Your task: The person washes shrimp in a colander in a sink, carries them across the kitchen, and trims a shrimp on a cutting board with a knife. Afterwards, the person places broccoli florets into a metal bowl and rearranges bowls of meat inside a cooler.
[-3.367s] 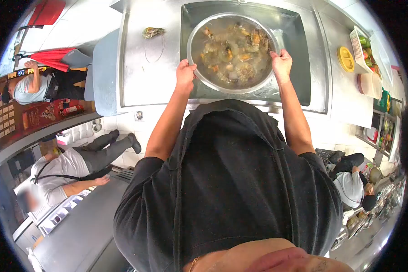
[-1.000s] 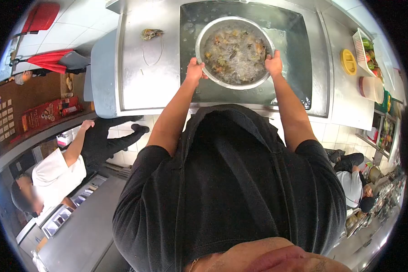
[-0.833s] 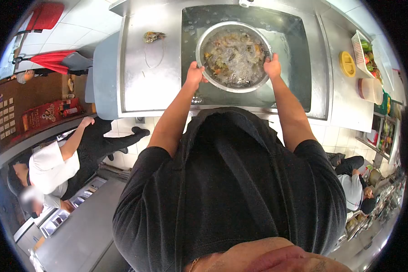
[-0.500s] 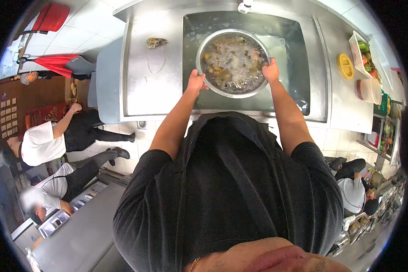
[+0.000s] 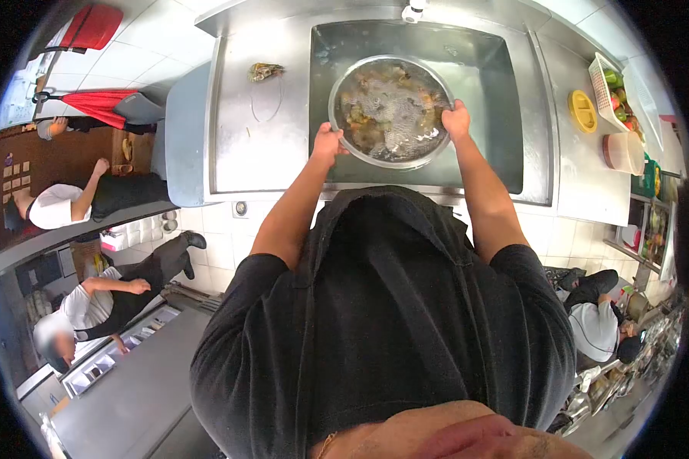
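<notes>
A round metal bowl [image 5: 334, 134] is held over or in the steel sink [image 5: 490, 153]; whether it touches the bottom cannot be told. Cloudy liquid with pale foam [image 5: 394, 107] fills it, and brownish, orange and greenish pieces lie in the liquid, too blurred to name. My left hand [image 5: 329, 142] grips the rim at the lower left, fingers closed round it. On the right side, my right hand [image 5: 456, 120] is closed on the opposite rim, thumb on top. Left of the sink, a small brown-and-yellow clump [image 5: 266, 72] rests on the steel drainboard [image 5: 260, 153].
A yellow lid [image 5: 582, 112], a lidded tub [image 5: 624, 154] and a white basket [image 5: 602, 88] of vegetables stand on the right counter. A faucet [image 5: 413, 11] is at the sink's back. Two co-workers [image 5: 92, 306] [image 5: 61, 205] are at left, another person [image 5: 595, 329] at right.
The bowl has shifted slightly toward me, still in both hands, and its liquid and foam have swirled. The sink's inner walls show more clearly. Co-workers at left have changed position.
</notes>
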